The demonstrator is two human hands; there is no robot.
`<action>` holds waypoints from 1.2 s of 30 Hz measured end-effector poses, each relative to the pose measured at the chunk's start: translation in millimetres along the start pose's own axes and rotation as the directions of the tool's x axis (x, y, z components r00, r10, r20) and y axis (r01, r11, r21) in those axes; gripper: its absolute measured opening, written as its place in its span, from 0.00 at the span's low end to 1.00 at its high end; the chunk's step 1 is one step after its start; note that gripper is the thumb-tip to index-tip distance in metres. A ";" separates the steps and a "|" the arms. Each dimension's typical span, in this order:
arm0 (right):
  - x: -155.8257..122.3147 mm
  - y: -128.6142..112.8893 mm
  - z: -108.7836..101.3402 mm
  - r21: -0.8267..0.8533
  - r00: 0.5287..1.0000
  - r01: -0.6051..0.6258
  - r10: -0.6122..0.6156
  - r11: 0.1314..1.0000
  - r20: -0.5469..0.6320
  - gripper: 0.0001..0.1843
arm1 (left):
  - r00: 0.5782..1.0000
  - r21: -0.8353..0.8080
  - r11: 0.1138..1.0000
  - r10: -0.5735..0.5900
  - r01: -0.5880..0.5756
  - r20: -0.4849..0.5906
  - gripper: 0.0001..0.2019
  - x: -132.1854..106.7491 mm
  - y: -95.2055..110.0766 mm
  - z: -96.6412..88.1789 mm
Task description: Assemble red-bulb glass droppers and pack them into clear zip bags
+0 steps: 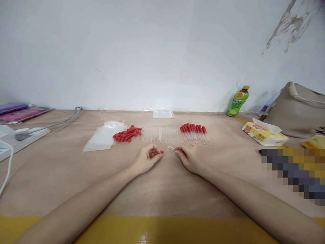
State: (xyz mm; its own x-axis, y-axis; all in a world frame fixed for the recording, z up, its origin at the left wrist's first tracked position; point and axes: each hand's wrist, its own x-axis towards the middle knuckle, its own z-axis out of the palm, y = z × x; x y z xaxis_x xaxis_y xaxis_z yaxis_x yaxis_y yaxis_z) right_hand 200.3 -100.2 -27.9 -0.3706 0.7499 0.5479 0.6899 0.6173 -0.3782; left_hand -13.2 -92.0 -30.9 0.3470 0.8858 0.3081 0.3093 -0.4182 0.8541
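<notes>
Between the thumb and fingers of my left hand point(149, 158) is a red rubber dropper bulb point(157, 153), its narrow end toward the right. My right hand point(189, 157) pinches a clear dropper tube point(171, 147), whose tip points left at the bulb; a small gap separates the two. Behind my left hand lies a pile of loose red bulbs point(125, 134). Bare clear tubes point(159, 135) rest in rows just beyond both hands. Past my right hand is a row of droppers point(194, 132) with red bulbs fitted on their tubes.
Clear plastic bags point(101, 137) lie at the left, and another bag point(163, 114) is by the wall. A power strip point(25, 139) with cables sits far left. At the right are a green drink bottle point(238, 101), a tissue pack point(264, 133) and a beige bag point(296, 112).
</notes>
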 end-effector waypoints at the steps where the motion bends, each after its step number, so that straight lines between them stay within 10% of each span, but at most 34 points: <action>1: -0.4 -2.2 0.3 0.014 1.000 0.001 -0.002 1.000 0.005 0.08 | 1.000 -0.035 0.999 -0.017 0.017 0.003 0.07 0.6 -2.0 0.9; 13: -1.0 -9.1 2.2 0.018 0.998 0.044 -0.045 0.999 0.050 0.08 | 0.999 -0.081 0.996 0.020 -0.024 -0.045 0.09 4.7 -5.5 0.4; 28: 5.7 -5.7 -6.3 0.073 0.969 0.077 -0.092 0.994 0.230 0.10 | 0.989 0.057 0.997 -0.057 0.050 0.140 0.11 -3.2 3.1 -2.0; 36: 5.9 -10.9 -7.1 -0.193 0.958 0.251 -0.214 0.948 0.191 0.13 | 0.989 0.176 0.984 -0.013 -0.012 0.144 0.09 -6.0 13.7 -0.8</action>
State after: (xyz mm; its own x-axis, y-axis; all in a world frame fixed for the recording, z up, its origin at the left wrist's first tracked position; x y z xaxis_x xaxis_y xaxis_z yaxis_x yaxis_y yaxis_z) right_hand 194.9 -104.2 -15.3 -0.6219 0.6316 0.4630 0.6817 0.7276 -0.0769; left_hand -11.7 -102.9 -20.6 0.4670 0.8530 0.2330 0.4556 -0.4580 0.7633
